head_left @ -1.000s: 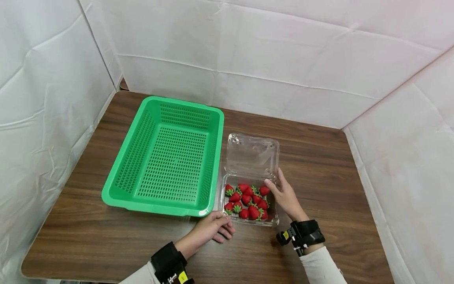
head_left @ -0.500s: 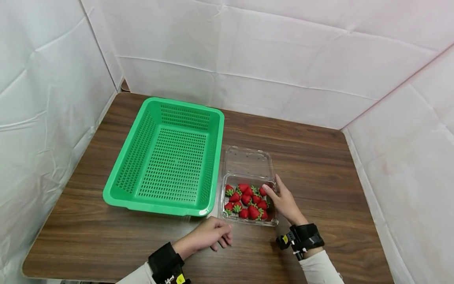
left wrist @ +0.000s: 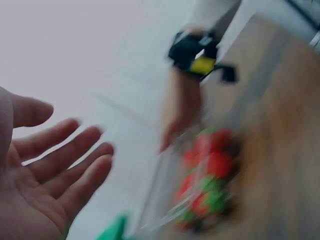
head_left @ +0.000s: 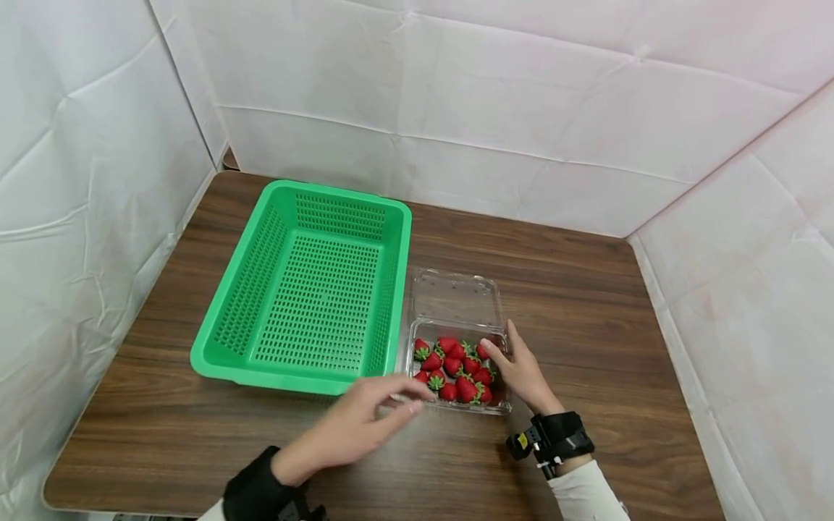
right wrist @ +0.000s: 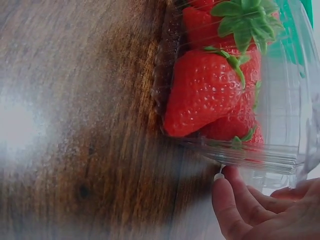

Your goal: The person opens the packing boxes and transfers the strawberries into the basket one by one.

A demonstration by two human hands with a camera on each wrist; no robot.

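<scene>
A clear plastic clamshell box (head_left: 458,407) stands open on the brown table, with several red strawberries (head_left: 456,369) inside and its lid (head_left: 456,297) folded back flat. My right hand (head_left: 511,362) holds the box's right wall, thumb over the rim by a strawberry and fingers along the outside. The right wrist view has those fingertips (right wrist: 235,210) against the box rim (right wrist: 260,155) under a big strawberry (right wrist: 200,95). My left hand (head_left: 397,399) hovers blurred at the box's near-left corner, fingers stretched out. In the left wrist view its palm (left wrist: 50,180) is open and empty, with the strawberries (left wrist: 207,170) beyond.
An empty green slotted basket (head_left: 402,289) sits just left of the box, almost touching it. White padded walls close in the table (head_left: 586,304) on the left, back and right. Bare wood lies to the right of the box and along the near edge.
My left hand has lifted off the table and opened, reaching towards the box's near-left corner. The lid dropped back flatter. My right hand has stayed on the box.
</scene>
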